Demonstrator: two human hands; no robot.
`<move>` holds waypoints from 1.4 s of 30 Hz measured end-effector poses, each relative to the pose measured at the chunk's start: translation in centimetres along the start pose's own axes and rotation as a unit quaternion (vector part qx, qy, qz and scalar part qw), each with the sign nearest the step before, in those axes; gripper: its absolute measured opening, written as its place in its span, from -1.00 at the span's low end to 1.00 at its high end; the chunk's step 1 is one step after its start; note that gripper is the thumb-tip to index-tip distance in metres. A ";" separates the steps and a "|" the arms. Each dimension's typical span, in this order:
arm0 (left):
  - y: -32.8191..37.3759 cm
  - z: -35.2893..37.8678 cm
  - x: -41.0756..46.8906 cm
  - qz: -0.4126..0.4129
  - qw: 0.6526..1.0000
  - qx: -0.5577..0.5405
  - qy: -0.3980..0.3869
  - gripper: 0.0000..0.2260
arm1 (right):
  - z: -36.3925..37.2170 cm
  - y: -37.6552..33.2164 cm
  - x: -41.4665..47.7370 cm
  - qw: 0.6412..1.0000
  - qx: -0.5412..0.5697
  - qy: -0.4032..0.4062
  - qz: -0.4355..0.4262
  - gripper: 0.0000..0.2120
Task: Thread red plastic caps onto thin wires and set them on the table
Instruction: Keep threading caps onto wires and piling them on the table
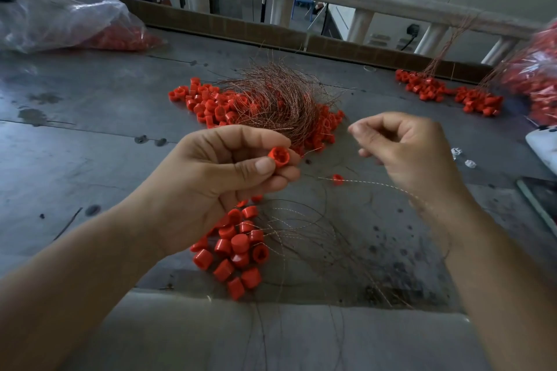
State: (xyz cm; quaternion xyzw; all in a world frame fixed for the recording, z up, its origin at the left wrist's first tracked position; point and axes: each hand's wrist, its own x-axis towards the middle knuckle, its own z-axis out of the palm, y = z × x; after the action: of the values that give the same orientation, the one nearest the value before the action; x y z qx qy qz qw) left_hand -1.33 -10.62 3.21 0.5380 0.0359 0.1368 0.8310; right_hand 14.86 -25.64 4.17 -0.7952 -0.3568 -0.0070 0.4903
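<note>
The bare left forearm (90,274) and right forearm (497,274) reach in from the near corners. The left grip (229,178) pinches a red cap (279,157) between thumb and curled fingers. The right grip (407,147), just to its right, is curled, thumb against forefinger; what it holds is too blurred to tell.

A red cap (278,157) showed at the centre. Loose red caps (238,250) lay at 6 o'clock, with more red ones at 12 under a coppery-brown wire tangle (271,99). A pale silvery thin wire (376,184) crossed at 4 o'clock. The table (90,144) was dull grey, dark-speckled at 5 o'clock. At 10 o'clock a clear bag (60,21) showed red inside.
</note>
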 end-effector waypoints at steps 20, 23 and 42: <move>-0.1 -0.2 -0.2 -0.010 0.999 0.043 0.009 -0.81 | 0.3 0.4 0.3 0.986 0.054 -0.131 0.090 -0.84; -0.3 -0.1 -0.2 -0.014 0.997 0.074 0.009 -0.79 | 0.1 -1.0 -0.2 0.940 0.272 -0.158 0.135 -0.93; -0.5 -0.1 0.0 -0.004 0.996 0.089 0.025 -0.83 | 2.4 -2.7 -2.0 0.901 0.336 -0.249 0.115 -0.88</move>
State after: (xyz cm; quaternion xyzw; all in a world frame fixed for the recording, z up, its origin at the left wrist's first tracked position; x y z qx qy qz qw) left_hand -1.26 -10.67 2.72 0.6065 0.0709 0.1429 0.7789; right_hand 10.99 -24.18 4.26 -0.5945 -0.3541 0.3681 0.6210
